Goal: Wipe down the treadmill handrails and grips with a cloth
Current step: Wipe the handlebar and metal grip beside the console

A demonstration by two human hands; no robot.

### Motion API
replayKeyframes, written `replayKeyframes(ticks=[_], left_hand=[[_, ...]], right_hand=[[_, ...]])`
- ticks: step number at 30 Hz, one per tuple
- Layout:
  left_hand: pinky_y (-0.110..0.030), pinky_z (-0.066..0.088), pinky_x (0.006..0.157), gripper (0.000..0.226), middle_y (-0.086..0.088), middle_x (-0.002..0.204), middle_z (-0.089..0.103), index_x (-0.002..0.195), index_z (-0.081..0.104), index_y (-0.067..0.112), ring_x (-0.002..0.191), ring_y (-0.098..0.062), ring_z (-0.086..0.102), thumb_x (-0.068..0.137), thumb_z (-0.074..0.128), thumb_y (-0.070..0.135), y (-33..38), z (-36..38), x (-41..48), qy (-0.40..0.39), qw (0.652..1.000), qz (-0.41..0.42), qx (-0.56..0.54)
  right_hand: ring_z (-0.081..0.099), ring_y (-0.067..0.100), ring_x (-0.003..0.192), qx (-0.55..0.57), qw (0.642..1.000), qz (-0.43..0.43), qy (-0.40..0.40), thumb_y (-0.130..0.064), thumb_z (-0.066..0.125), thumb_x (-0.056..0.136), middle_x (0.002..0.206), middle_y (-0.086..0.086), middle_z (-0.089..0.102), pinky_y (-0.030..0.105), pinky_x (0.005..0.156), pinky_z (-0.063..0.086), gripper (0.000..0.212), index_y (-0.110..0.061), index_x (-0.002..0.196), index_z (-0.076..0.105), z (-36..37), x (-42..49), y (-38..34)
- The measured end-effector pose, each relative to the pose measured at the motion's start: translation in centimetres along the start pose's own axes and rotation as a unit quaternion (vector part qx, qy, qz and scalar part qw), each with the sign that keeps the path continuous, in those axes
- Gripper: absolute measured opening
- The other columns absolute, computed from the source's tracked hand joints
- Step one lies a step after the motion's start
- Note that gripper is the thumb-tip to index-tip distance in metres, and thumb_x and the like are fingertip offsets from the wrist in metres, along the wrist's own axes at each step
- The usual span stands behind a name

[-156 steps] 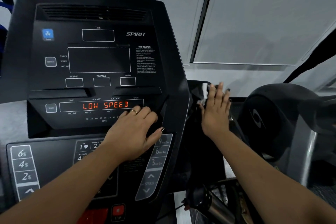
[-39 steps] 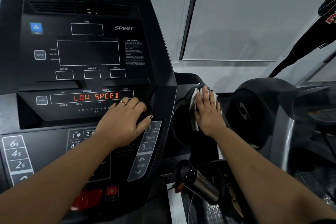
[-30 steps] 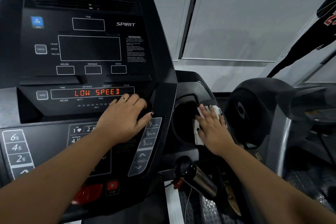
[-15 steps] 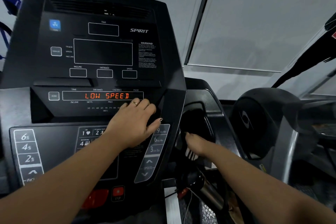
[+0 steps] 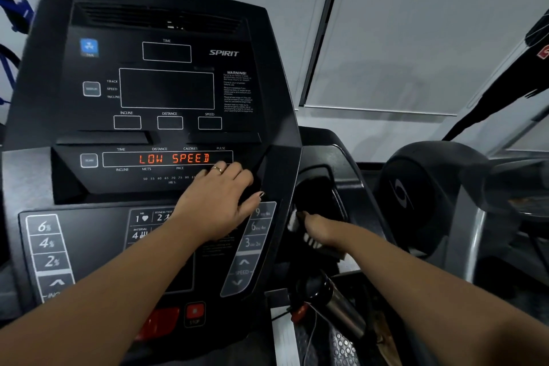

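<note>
The right hand (image 5: 319,230) reaches into the dark recess (image 5: 320,187) beside the console (image 5: 166,89). Its fingers are curled round a white cloth (image 5: 293,221), which shows just ahead of and beneath them. The left hand (image 5: 219,202) rests on the console, fingers relaxed and gripping nothing, their tips just below the lit display (image 5: 173,158).

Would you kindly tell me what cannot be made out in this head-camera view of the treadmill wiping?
In the head view:
- Cloth: only white scraps show; the right hand and the dark recess hide the rest.
- Right hand's fingers: turned away into that recess, so their grip is unclear.
- Warning text: too small to read.
- Heart-rate scale: its right end lies under the left hand.
</note>
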State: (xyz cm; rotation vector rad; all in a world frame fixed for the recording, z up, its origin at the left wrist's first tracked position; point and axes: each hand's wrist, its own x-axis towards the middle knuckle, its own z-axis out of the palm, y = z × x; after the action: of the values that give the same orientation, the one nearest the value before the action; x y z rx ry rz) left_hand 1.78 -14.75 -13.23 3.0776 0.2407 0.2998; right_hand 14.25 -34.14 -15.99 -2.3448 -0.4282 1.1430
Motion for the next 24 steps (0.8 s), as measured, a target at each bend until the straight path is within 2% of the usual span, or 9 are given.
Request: replayKeyframes(ticks=[2, 4, 6, 9, 13, 16, 18, 20, 24], left_hand=[[-0.036, 0.045, 0.090, 0.049, 0.011, 0.112, 0.051, 0.112, 0.051, 0.029, 0.108, -0.015, 0.047, 0.095, 0.019, 0.061, -0.1, -0.1, 0.0, -0.005, 1.000, -0.001, -0.003], [-0.035, 0.044, 0.090, 0.049, 0.012, 0.112, 0.051, 0.113, 0.050, 0.030, 0.109, -0.014, 0.047, 0.094, 0.018, 0.062, -0.2, -0.1, -0.1, -0.008, 1.000, 0.000, -0.010], [-0.034, 0.042, 0.091, 0.049, 0.013, 0.113, 0.050, 0.113, 0.050, 0.031, 0.110, -0.013, 0.046, 0.094, 0.019, 0.063, -0.4, -0.1, -0.1, -0.011, 1.000, 0.002, -0.013], [-0.034, 0.042, 0.093, 0.048, 0.014, 0.114, 0.049, 0.115, 0.050, 0.031, 0.111, -0.012, 0.045, 0.094, 0.021, 0.063, -0.4, -0.2, -0.1, -0.015, 1.000, 0.005, -0.018], [-0.035, 0.042, 0.093, 0.048, 0.014, 0.113, 0.049, 0.114, 0.050, 0.031, 0.111, -0.013, 0.045, 0.094, 0.021, 0.063, -0.4, -0.3, -0.1, -0.020, 1.000, 0.002, -0.023], [-0.034, 0.042, 0.095, 0.050, 0.014, 0.114, 0.048, 0.117, 0.048, 0.032, 0.111, -0.012, 0.044, 0.094, 0.019, 0.064, -0.5, -0.4, -0.1, -0.027, 0.999, 0.005, -0.023], [-0.034, 0.041, 0.095, 0.051, 0.014, 0.114, 0.048, 0.117, 0.048, 0.031, 0.111, -0.012, 0.043, 0.093, 0.017, 0.064, -0.5, -0.5, 0.0, -0.030, 0.999, 0.006, -0.024], [-0.035, 0.041, 0.094, 0.053, 0.014, 0.113, 0.048, 0.117, 0.048, 0.031, 0.110, -0.012, 0.043, 0.092, 0.015, 0.065, -0.4, -0.6, 0.1, -0.033, 0.999, 0.006, -0.025], [-0.035, 0.042, 0.094, 0.054, 0.013, 0.113, 0.048, 0.116, 0.048, 0.030, 0.110, -0.013, 0.044, 0.092, 0.015, 0.065, -0.4, -0.5, 0.1, -0.029, 0.999, 0.004, -0.024]], right_hand=[[0.058, 0.032, 0.112, -0.157, 0.987, -0.005, -0.016, -0.033, 0.020, 0.105, 0.122, 0.020, 0.061, 0.024, 0.082, 0.037, 0.054, 0.001, 0.116, 0.061, -0.9, -0.3, 0.7], [0.060, 0.030, 0.108, -0.266, 0.963, -0.017, -0.038, -0.036, 0.025, 0.102, 0.120, 0.017, 0.063, 0.025, 0.081, 0.039, 0.050, -0.005, 0.105, 0.064, -1.8, -0.5, 0.9], [0.060, 0.029, 0.110, -0.359, 0.932, -0.019, -0.046, -0.038, 0.029, 0.099, 0.120, 0.015, 0.064, 0.028, 0.084, 0.042, 0.048, -0.008, 0.106, 0.066, -2.6, -0.6, 0.9], [0.053, 0.033, 0.118, -0.518, 0.852, -0.077, -0.017, -0.038, 0.037, 0.095, 0.121, 0.017, 0.063, 0.033, 0.097, 0.043, 0.047, -0.005, 0.114, 0.065, -3.7, 0.3, 1.3], [0.053, 0.027, 0.118, -0.675, 0.727, -0.125, 0.001, -0.035, 0.044, 0.094, 0.119, 0.009, 0.065, 0.033, 0.103, 0.031, 0.039, -0.010, 0.115, 0.067, -4.5, 2.0, 1.4], [0.045, 0.029, 0.128, -0.761, 0.628, -0.157, 0.038, -0.021, 0.046, 0.095, 0.125, 0.004, 0.063, 0.038, 0.104, 0.029, 0.031, -0.017, 0.119, 0.066, -4.3, 2.6, 1.3], [0.038, 0.032, 0.133, -0.787, 0.588, -0.178, 0.061, -0.015, 0.046, 0.095, 0.128, 0.006, 0.062, 0.039, 0.102, 0.031, 0.031, -0.015, 0.119, 0.066, -4.3, 2.5, 1.1], [0.042, 0.030, 0.127, -0.790, 0.581, -0.187, 0.064, -0.016, 0.045, 0.096, 0.126, 0.008, 0.061, 0.038, 0.100, 0.033, 0.030, -0.012, 0.119, 0.065, -4.4, 2.1, 0.9], [0.050, 0.029, 0.118, -0.750, 0.644, -0.149, 0.000, -0.032, 0.040, 0.099, 0.124, 0.011, 0.061, 0.037, 0.100, 0.036, 0.039, -0.009, 0.117, 0.065, -3.7, 1.7, 0.8]])
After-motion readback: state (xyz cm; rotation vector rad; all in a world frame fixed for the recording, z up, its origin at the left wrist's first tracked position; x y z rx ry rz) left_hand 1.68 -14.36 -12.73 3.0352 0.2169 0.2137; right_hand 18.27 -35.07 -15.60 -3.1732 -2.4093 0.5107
